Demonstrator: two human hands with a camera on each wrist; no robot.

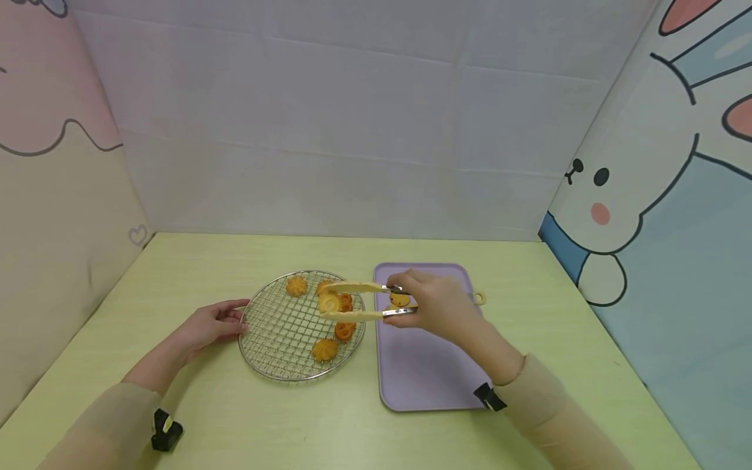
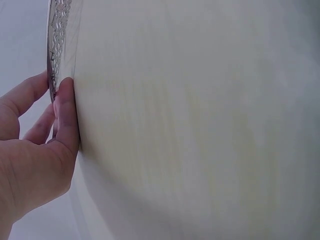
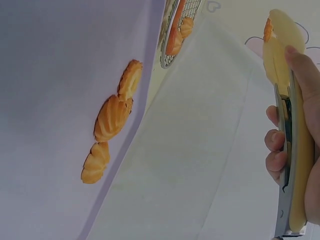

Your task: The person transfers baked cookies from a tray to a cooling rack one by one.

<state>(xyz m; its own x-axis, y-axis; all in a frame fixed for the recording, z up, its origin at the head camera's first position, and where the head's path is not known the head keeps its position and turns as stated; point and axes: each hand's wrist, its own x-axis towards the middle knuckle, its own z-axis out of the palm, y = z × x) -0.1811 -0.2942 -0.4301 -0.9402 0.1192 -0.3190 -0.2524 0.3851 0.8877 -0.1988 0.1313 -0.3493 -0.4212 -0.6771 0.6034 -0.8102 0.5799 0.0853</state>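
Note:
A round wire cooling rack (image 1: 279, 339) lies on the table with several small golden cookies on its right half. My left hand (image 1: 211, 324) holds the rack's left rim, which sits between thumb and fingers in the left wrist view. With my right hand (image 1: 437, 307) I grip yellow tongs (image 3: 298, 150) with metal parts, reaching level across from the purple tray (image 1: 429, 372) to over the rack. A pale golden cookie (image 1: 329, 302) sits between the tong tips. More cookies (image 3: 112, 119) lie in a row on the tray, partly hidden by my right hand in the head view.
The rack and tray stand side by side with a narrow gap on the light yellow table (image 1: 282, 424). A white back wall (image 1: 352, 130) and cartoon-printed side panels (image 1: 681, 294) enclose the table.

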